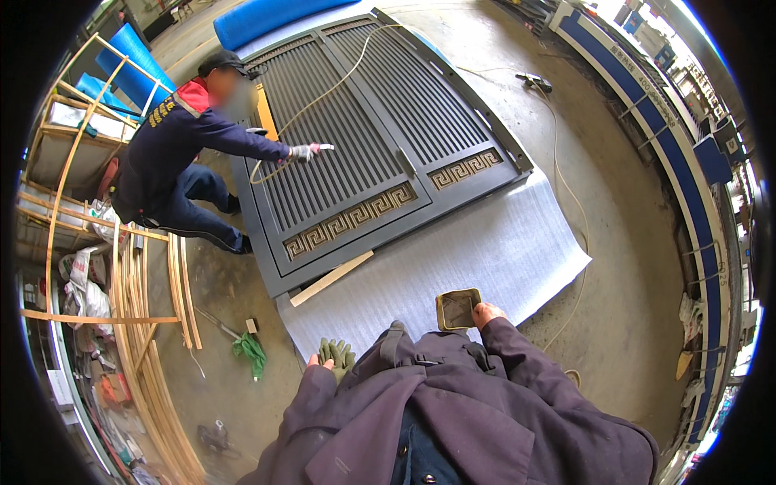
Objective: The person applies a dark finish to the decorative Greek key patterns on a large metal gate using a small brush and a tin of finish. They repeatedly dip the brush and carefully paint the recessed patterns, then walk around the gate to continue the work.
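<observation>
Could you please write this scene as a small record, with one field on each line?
Left hand: at a green glove, apparently holding it
Right hand: grips a square open container by its side
Large item: dark grey slatted gate, lying flat
Underlay: pale sheet
Co-worker: at the gate's left, one arm reaching over it
Near edge: light wooden strip
Floor, left: green cloth

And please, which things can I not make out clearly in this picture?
All in the head view:
Left fingers: mostly hidden by the green glove and sleeve; their hold is unclear.
Box: right edge partly covered by the right fingers; underside hidden by its own walls.
Blue roll: cut off by the upper edge.
Dark thing, lower left: too small and blurred.
</observation>
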Motion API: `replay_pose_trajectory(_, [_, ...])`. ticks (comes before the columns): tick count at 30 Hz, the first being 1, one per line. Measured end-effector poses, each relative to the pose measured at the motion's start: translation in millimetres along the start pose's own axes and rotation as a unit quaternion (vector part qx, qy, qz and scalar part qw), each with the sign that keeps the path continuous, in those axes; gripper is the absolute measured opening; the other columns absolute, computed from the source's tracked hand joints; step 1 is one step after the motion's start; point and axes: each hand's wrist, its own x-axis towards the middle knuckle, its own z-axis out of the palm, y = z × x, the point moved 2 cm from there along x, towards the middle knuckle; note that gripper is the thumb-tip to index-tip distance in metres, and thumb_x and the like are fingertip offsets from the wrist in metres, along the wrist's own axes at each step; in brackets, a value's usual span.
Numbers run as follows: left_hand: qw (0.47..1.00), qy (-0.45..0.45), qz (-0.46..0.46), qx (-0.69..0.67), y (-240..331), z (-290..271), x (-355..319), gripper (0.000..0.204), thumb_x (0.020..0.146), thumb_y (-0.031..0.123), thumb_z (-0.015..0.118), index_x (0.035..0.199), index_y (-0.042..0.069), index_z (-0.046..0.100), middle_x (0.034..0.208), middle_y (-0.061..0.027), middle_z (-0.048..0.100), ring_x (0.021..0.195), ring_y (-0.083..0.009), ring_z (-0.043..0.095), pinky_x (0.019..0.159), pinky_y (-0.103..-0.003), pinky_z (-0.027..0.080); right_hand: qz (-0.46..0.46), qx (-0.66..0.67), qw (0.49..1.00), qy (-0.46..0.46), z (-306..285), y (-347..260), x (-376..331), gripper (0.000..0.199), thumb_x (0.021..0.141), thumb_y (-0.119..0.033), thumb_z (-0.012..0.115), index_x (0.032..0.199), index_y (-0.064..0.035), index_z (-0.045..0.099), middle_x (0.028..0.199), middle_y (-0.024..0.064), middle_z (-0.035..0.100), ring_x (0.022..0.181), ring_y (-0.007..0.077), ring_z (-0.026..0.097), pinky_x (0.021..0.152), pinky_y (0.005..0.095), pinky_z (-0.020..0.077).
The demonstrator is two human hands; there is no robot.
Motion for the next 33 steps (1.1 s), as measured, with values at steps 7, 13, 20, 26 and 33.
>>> replay_pose_trajectory(7, [0.998, 0.002, -0.009, -0.068, 38, 3, -24, 0.051, 0.097, 0.021, 0.077, 0.137, -0.005, 0.061, 0.128, -0.0246, 0.073, 0.118, -0.0354, 0.072, 0.102, -0.046, 0.055, -0.027, 0.012, 0.998, 0.055, -5, 1, 9, 0.025, 0.096, -0.035, 0.068, 0.1, -0.0139, 0.081, 0.106, 0.0166, 0.079, 0.102, 0.039, 0.076, 0.091, 0.0511, 0.0611])
replay_pose_trajectory(13, [0.999, 0.002, -0.013, -0.039, 38, 3, -23, 0.044, 0.098, 0.019, 0.074, 0.133, -0.005, 0.061, 0.125, -0.0234, 0.074, 0.116, -0.0343, 0.072, 0.101, -0.046, 0.055, -0.038, 0.008, 0.998, 0.05, -8, 2, 7, 0.025, 0.096, -0.034, 0.068, 0.1, -0.0131, 0.081, 0.106, 0.0166, 0.079, 0.102, 0.0381, 0.076, 0.09, 0.0505, 0.0609])
replay_pose_trajectory(20, [0.999, 0.017, 0.02, 0.029, 15, 2, -9, 0.04, 0.099, 0.019, 0.073, 0.13, -0.004, 0.062, 0.122, -0.0226, 0.075, 0.113, -0.0337, 0.073, 0.099, -0.046, 0.055, -0.018, 0.036, 0.998, 0.053, -4, 10, 0, 0.023, 0.096, -0.031, 0.068, 0.099, -0.0118, 0.08, 0.106, 0.0172, 0.078, 0.102, 0.039, 0.075, 0.091, 0.0505, 0.0606])
replay_pose_trajectory(26, [0.998, 0.011, 0.031, 0.057, -2, 3, 6, 0.041, 0.098, 0.02, 0.074, 0.13, -0.005, 0.063, 0.119, -0.0238, 0.075, 0.111, -0.0338, 0.074, 0.098, -0.045, 0.056, 0.0, 0.047, 0.999, 0.022, 2, 12, -10, 0.026, 0.098, -0.033, 0.064, 0.106, -0.0131, 0.08, 0.112, 0.0174, 0.078, 0.109, 0.0392, 0.074, 0.097, 0.0512, 0.0595])
replay_pose_trajectory(33, [1.0, -0.003, 0.0, 0.024, -12, 4, 6, 0.04, 0.098, 0.018, 0.075, 0.129, -0.005, 0.062, 0.118, -0.0229, 0.075, 0.108, -0.0322, 0.074, 0.097, -0.044, 0.056, 0.024, 0.02, 0.999, 0.027, 15, 17, -22, 0.024, 0.095, -0.033, 0.067, 0.103, -0.015, 0.081, 0.11, 0.0145, 0.079, 0.105, 0.0377, 0.075, 0.094, 0.05, 0.0609])
